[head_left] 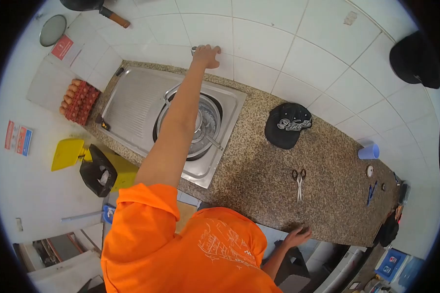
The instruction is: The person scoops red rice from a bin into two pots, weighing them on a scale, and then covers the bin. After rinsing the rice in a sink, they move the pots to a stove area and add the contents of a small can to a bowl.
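Observation:
My left hand (208,57) reaches across the sink (127,105) to the tiled wall. Its bent fingers are around a metal tap (194,50), which they mostly hide. Below my forearm, the sink bowl holds a metal pot with a handle (213,142) and a shiny, wet-looking inside; the arm covers part of it. My right hand (298,236) is at the counter's front edge, fingers apart and nothing in them. Scissors (298,184) with black handles lie on the speckled counter (249,171) above it. Farther back is a black cap (288,125) with white lettering.
Egg trays (80,102) stand left of the sink, above a yellow bin (124,168) with its lid up. A blue cup (368,152), a white roll (370,171) and blue items (372,193) are at the counter's right. A pan (83,4) and another cap (414,61) hang on the walls.

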A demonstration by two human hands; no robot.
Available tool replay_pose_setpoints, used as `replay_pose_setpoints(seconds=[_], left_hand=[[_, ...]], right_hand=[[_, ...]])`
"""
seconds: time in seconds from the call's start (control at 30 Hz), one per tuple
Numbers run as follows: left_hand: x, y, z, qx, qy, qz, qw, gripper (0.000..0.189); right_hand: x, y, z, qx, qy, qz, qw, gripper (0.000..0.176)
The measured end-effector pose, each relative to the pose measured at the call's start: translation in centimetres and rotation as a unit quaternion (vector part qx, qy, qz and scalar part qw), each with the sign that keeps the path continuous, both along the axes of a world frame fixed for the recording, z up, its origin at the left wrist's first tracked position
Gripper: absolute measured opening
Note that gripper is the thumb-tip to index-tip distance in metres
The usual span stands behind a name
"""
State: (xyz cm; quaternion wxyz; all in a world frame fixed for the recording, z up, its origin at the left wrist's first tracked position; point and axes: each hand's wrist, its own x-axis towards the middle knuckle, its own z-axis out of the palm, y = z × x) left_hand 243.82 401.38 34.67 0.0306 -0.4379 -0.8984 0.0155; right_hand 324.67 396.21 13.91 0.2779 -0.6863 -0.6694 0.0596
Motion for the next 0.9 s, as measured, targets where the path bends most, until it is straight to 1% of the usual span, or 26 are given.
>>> replay_pose_setpoints(seconds=[0.07, 0.13, 0.17, 0.23, 0.27, 0.33, 0.47, 0.57, 0.63, 0.67, 0.73, 0.77, 0.8, 0.87, 0.9], left_hand=[[-0.2, 0.5, 0.0, -0.014, -0.011, 0.013, 1.000, 0.056], [-0.5, 0.9, -0.2, -0.012, -0.009, 0.023, 1.000, 0.055], [-0.6, 1.1, -0.2, -0.016, -0.010, 0.026, 0.999, 0.055], [-0.9, 1.2, -0.3, -0.011, -0.009, 0.029, 0.999, 0.053], [-1.0, 1.0, -0.6, -0.020, -0.014, 0.028, 0.999, 0.053], [-1.6, 1.1, -0.8, -0.015, 0.009, 0.013, 1.000, 0.049], [-1.7, 1.6, -1.0, -0.022, 0.026, 0.017, 0.999, 0.048], [-1.9, 1.8, -0.4, -0.047, 0.012, 0.034, 0.998, 0.048], [-1.2, 2.3, 0.6, -0.087, -0.025, 0.060, 0.994, 0.045], [-1.4, 2.5, 0.3, -0.095, -0.028, 0.052, 0.994, 0.045], [-3.1, 3.0, 0.0, -0.132, -0.056, 0.078, 0.987, 0.046], [-3.5, 3.1, -0.2, -0.130, -0.057, 0.066, 0.988, 0.046], [-4.1, 3.1, -0.3, -0.127, -0.059, 0.053, 0.989, 0.046], [-6.0, 3.2, -1.4, -0.095, -0.083, 0.026, 0.992, 0.047], [-6.5, 3.3, -1.5, -0.107, -0.093, 0.019, 0.990, 0.047]], right_hand=[[-0.9, 3.4, -0.4, 0.008, -0.003, 0.026, 1.000, 0.052], [-1.7, 5.6, -0.8, -0.011, -0.077, 0.022, 0.997, 0.055], [-2.0, 6.3, -1.1, -0.015, -0.079, 0.025, 0.996, 0.055], [-1.9, 6.8, -2.0, 0.015, -0.173, -0.029, 0.984, 0.056], [-1.8, 6.8, -2.0, 0.007, -0.179, -0.028, 0.983, 0.056], [-2.2, 6.9, -1.7, 0.017, -0.163, -0.030, 0.986, 0.052], [-1.9, 7.2, -1.6, -0.020, -0.140, -0.031, 0.989, 0.049], [-2.2, 7.3, -1.5, 0.001, -0.142, -0.030, 0.989, 0.049], [-2.4, 7.3, -1.2, -0.009, -0.137, -0.032, 0.990, 0.048], [-2.5, 7.2, -0.9, -0.012, -0.133, -0.034, 0.990, 0.047], [-2.7, 7.1, -0.4, -0.019, -0.134, -0.037, 0.990, 0.044], [-2.7, 7.2, -0.2, -0.019, -0.131, -0.032, 0.991, 0.041], [-2.7, 7.3, -0.3, -0.020, -0.136, -0.048, 0.989, 0.041], [-2.4, 7.4, -0.7, -0.001, -0.114, -0.024, 0.993, 0.036], [-2.3, 7.4, -0.4, -0.002, -0.120, -0.042, 0.992, 0.036]])
